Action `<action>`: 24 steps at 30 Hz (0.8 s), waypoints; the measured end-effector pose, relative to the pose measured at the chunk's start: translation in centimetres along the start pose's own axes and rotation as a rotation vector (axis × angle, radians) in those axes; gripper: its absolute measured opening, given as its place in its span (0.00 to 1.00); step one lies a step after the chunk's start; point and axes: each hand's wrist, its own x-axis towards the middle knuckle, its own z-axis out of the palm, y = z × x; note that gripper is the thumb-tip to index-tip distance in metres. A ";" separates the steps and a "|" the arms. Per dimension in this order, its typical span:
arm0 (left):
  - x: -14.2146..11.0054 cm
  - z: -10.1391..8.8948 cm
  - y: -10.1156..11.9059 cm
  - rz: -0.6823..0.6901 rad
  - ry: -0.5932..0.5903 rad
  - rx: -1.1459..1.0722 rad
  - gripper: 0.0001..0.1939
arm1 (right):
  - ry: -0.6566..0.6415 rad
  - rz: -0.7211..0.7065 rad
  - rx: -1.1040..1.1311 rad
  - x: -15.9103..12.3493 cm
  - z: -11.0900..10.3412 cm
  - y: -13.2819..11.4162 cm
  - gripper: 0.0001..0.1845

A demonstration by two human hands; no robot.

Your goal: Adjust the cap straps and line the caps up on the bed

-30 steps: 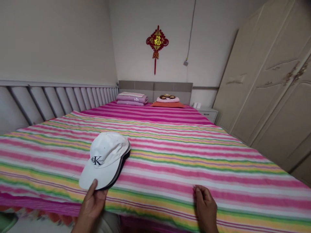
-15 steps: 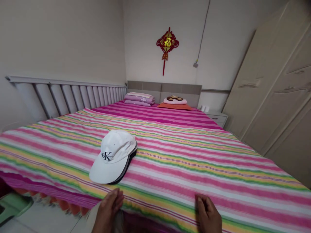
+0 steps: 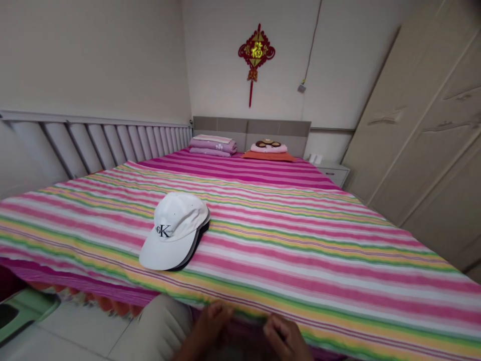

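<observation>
A white baseball cap point(image 3: 176, 223) with black "CK" lettering lies on the striped bedspread point(image 3: 300, 240), its brim toward me and to the left. Under it show the edges of a grey brim and a black one, so caps appear stacked there. My left hand point(image 3: 214, 321) is low at the bed's front edge, right of my knee, its fingers curled in. My right hand point(image 3: 286, 337) is a short way to its right, closed in a loose fist. Nothing shows in either hand, and both are apart from the caps.
Folded purple bedding point(image 3: 213, 145) and a pink folded item point(image 3: 268, 146) on an orange cloth sit by the headboard point(image 3: 278, 129). A railing point(image 3: 112, 143) runs along the left. A green stool point(image 3: 30, 311) stands lower left. A nightstand point(image 3: 332, 173) and wardrobe point(image 3: 421, 125) are right.
Both hands have come closer together and dropped toward the bed's front edge, and their fingers have curled in. My view has tilted slightly down. The caps have stayed put.
</observation>
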 end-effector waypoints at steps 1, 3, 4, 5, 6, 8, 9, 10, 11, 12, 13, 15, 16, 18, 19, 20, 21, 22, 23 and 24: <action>-0.2 0.2 1.8 0.065 0.030 -0.024 0.25 | 0.019 0.001 0.064 0.3 -0.5 -1.6 0.25; -0.5 0.8 5.0 0.161 0.059 -0.081 0.25 | 0.078 -0.017 0.164 0.8 -1.3 -4.6 0.27; -0.8 1.0 6.4 0.191 0.080 -0.107 0.25 | 0.108 -0.016 0.220 1.1 -1.5 -5.9 0.28; -1.0 1.4 7.5 0.213 0.091 -0.126 0.25 | 0.131 0.012 0.280 1.3 -1.7 -7.0 0.28; -1.2 1.6 8.4 0.227 0.099 -0.137 0.26 | 0.152 0.033 0.342 1.4 -1.8 -7.9 0.29; -1.7 2.1 9.8 0.254 0.109 -0.134 0.28 | 0.189 0.064 0.467 1.6 -2.0 -9.2 0.29; -1.8 2.3 10.2 0.264 0.114 -0.121 0.29 | 0.202 0.070 0.524 1.7 -2.0 -9.6 0.28; -1.9 2.4 10.4 0.274 0.121 -0.102 0.30 | 0.214 0.071 0.570 1.7 -2.1 -9.8 0.28; -1.9 2.5 10.6 0.283 0.130 -0.079 0.32 | 0.228 0.069 0.603 1.8 -2.2 -9.9 0.28; -1.9 2.6 10.7 0.292 0.136 -0.053 0.33 | 0.249 0.061 0.618 1.8 -2.3 -9.9 0.28; -1.8 2.6 10.7 0.301 0.139 -0.027 0.33 | 0.274 0.049 0.617 1.9 -2.4 -9.8 0.28; -1.6 2.7 10.7 0.322 0.139 0.018 0.34 | 0.331 0.021 0.588 2.2 -2.5 -9.6 0.29; -1.5 2.8 10.7 0.326 0.137 0.035 0.35 | 0.360 0.007 0.571 2.3 -2.6 -9.5 0.30; -1.3 3.0 10.8 0.317 0.136 0.062 0.35 | 0.403 -0.013 0.544 2.6 -2.6 -9.3 0.29; -1.2 3.2 10.9 0.310 0.139 0.074 0.35 | 0.418 -0.019 0.533 2.7 -2.6 -9.3 0.29; -1.2 3.3 11.0 0.304 0.140 0.086 0.35 | 0.429 -0.022 0.517 2.8 -2.6 -9.3 0.29; -1.1 3.4 11.1 0.302 0.137 0.096 0.35 | 0.436 -0.022 0.496 2.8 -2.5 -9.3 0.30; -1.1 3.5 11.2 0.302 0.139 0.101 0.35 | 0.438 -0.018 0.476 2.9 -2.5 -9.3 0.30; -1.0 3.5 11.3 0.303 0.139 0.101 0.35 | 0.439 -0.012 0.459 2.9 -2.4 -9.4 0.30; -1.0 3.6 11.4 0.304 0.140 0.097 0.35 | 0.438 -0.004 0.444 2.9 -2.4 -9.5 0.31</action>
